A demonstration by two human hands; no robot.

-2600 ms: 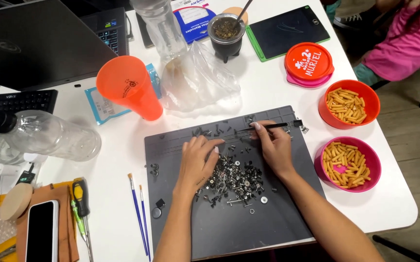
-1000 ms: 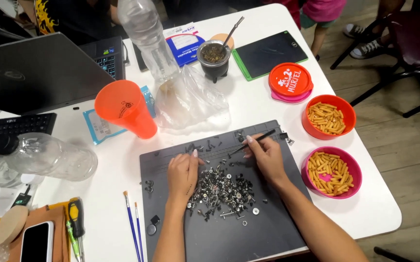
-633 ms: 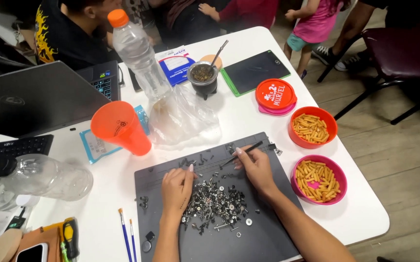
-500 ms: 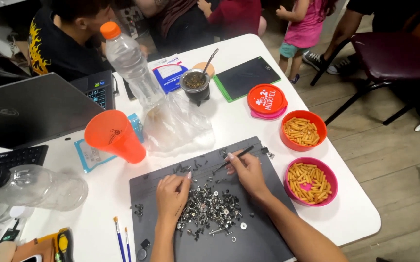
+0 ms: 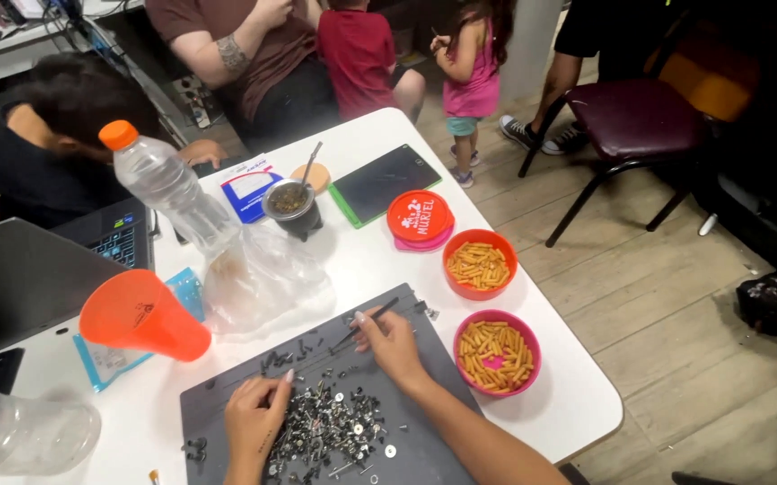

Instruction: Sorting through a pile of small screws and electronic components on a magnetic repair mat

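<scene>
On the dark grey work mat [image 5: 424, 359] lies a pile of small screws and washers [image 5: 330, 431]. My left hand [image 5: 255, 422] rests palm down on the left edge of the pile, fingers curled on the screws. My right hand [image 5: 393, 339] holds black tweezers [image 5: 366, 321] whose tips point left toward a few loose screws near the mat's far edge.
An orange cup [image 5: 141, 316] lies tipped at the left beside a clear plastic bag [image 5: 258, 274] and a water bottle [image 5: 166, 186]. Orange [image 5: 480, 265] and pink [image 5: 496, 352] bowls of snack sticks sit to the right. A laptop [image 5: 11, 278], a tablet [image 5: 384, 182], people and a chair [image 5: 640, 126] are beyond.
The camera has tilted up and right, so the table slid down-left in view and people beyond it appeared. Both hands stay on the mat in the same pose.
</scene>
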